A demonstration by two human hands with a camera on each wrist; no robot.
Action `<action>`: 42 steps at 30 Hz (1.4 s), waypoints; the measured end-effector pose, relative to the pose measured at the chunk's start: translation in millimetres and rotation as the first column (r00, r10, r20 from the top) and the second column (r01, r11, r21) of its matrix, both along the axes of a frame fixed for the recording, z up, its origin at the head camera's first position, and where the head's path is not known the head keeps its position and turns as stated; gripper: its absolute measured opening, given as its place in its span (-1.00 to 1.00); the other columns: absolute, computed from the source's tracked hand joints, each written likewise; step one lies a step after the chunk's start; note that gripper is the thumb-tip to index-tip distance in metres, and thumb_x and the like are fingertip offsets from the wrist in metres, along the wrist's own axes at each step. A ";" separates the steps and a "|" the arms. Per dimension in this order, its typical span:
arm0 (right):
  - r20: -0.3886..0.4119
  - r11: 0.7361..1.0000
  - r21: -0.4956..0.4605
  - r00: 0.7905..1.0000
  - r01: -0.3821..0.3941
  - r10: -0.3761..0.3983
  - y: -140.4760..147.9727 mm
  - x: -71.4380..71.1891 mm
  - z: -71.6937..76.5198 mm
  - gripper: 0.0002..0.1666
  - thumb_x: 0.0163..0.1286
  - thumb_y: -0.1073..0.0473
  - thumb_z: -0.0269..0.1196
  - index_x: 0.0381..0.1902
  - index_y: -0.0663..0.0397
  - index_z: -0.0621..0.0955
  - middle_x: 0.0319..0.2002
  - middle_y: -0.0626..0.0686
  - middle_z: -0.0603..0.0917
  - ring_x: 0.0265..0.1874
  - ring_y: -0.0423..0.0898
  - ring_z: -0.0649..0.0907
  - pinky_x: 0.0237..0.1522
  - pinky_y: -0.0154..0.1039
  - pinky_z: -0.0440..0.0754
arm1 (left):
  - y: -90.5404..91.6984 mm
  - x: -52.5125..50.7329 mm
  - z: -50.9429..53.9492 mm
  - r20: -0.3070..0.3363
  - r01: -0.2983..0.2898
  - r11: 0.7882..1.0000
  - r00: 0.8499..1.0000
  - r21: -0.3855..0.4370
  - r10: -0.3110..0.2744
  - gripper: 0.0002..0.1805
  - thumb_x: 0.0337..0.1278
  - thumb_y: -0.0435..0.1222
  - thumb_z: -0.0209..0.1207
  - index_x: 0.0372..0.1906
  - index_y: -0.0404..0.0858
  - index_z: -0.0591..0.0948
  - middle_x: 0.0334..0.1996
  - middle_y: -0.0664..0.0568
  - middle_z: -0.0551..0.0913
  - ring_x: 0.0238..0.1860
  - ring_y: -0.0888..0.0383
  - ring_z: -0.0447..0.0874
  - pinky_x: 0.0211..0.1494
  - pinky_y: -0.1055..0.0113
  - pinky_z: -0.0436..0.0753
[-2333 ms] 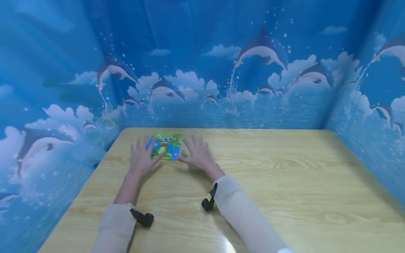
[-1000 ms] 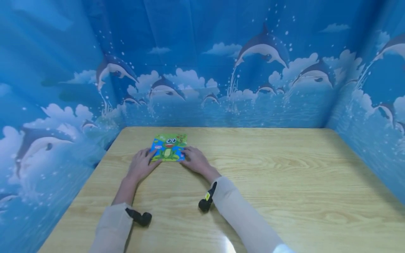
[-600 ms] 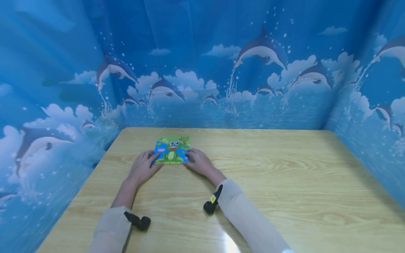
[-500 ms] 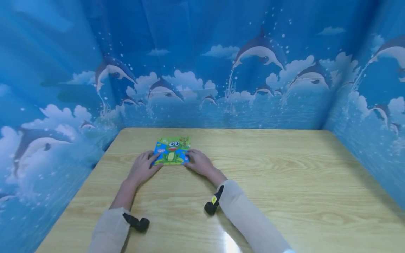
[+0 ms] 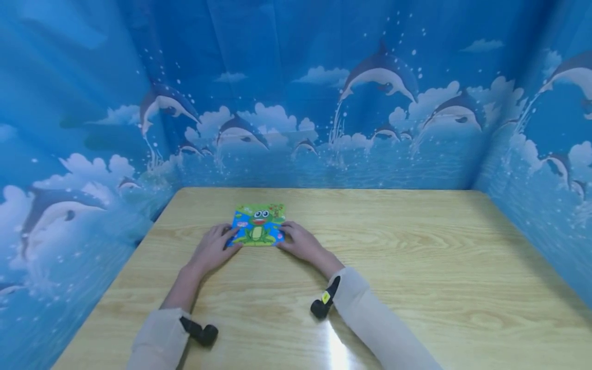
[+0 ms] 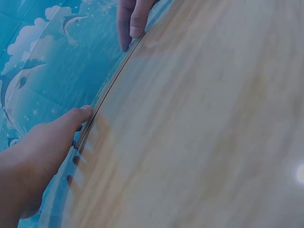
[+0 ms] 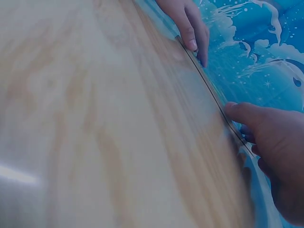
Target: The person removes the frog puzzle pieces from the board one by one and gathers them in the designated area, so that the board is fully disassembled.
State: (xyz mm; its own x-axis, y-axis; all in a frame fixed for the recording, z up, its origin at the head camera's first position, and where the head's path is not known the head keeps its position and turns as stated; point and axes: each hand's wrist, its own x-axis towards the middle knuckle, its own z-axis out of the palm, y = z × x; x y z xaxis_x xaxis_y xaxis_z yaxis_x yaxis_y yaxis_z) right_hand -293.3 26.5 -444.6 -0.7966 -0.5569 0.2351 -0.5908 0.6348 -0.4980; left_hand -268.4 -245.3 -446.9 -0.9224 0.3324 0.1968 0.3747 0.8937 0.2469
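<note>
A thin rectangular picture board [image 5: 257, 226], printed with a green frog on blue and green, lies flat towards the back left of the table. My left hand [image 5: 211, 249] holds its left side, the thumb at the near left corner. On the opposite side my right hand [image 5: 305, 244] grips the right edge, thumb by the near right corner. From the left wrist, the board [image 6: 111, 85] shows only as a thin edge low over the tabletop, between my left thumb [image 6: 84, 111] and the right hand's fingers [image 6: 137, 23]. The fingers' undersides are hidden.
The wood-grain table [image 5: 416, 257] stretches well to the right and towards me. Blue dolphin-printed curtains [image 5: 287, 154] enclose its back and sides. A black wrist camera [image 5: 203, 334] sits at the left cuff, another black camera [image 5: 321, 307] at the right cuff.
Both hands were spread above the board, then lowered onto its sides. Since then the board has slid right and a little nearer, both hands moving along with it.
</note>
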 end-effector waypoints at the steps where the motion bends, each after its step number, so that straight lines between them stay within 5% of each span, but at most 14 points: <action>1: -0.001 1.000 0.001 1.000 0.000 0.000 2.1 0.9 0.2 -0.34 0.25 -0.02 0.25 0.18 0.28 0.43 0.18 0.19 0.39 0.18 0.07 0.38 0.21 -0.12 0.28 | 1.0 0.2 -0.4 -0.003 0.007 1.000 1.000 -0.003 -0.007 -0.33 0.24 0.09 -0.02 0.27 -0.29 0.36 0.18 -0.29 0.30 0.23 -0.21 0.16 0.26 -0.12 0.10; 10: -0.009 1.000 0.001 1.000 -0.022 0.022 17.8 8.5 2.3 -0.35 0.22 -0.01 0.27 0.13 0.32 0.46 0.14 0.22 0.42 0.14 0.09 0.41 0.19 -0.10 0.31 | 9.8 4.7 -0.6 -0.017 0.055 0.998 0.998 0.010 -0.055 -0.35 0.21 0.08 0.02 0.27 -0.25 0.38 0.21 -0.27 0.29 0.24 -0.19 0.16 0.27 -0.11 0.10; 22: -0.011 1.000 0.007 1.000 -0.019 0.020 40.1 19.9 4.3 -0.37 0.19 0.02 0.30 0.10 0.33 0.48 0.13 0.22 0.44 0.13 0.10 0.42 0.19 -0.09 0.31 | 28.2 16.6 4.9 0.065 0.106 0.993 0.992 0.060 -0.110 -0.35 0.24 0.05 0.01 0.30 -0.27 0.32 0.30 -0.24 0.21 0.28 -0.21 0.13 0.26 -0.12 0.14; 42: -0.011 1.000 0.020 1.000 -0.014 0.014 70.7 39.3 5.9 -0.36 0.20 -0.03 0.29 0.11 0.30 0.49 0.15 0.20 0.43 0.15 0.08 0.41 0.19 -0.07 0.31 | 52.4 29.5 3.6 0.056 0.169 0.983 0.983 0.067 -0.172 -0.35 0.23 0.03 0.04 0.31 -0.26 0.31 0.29 -0.26 0.21 0.28 -0.20 0.14 0.24 -0.12 0.19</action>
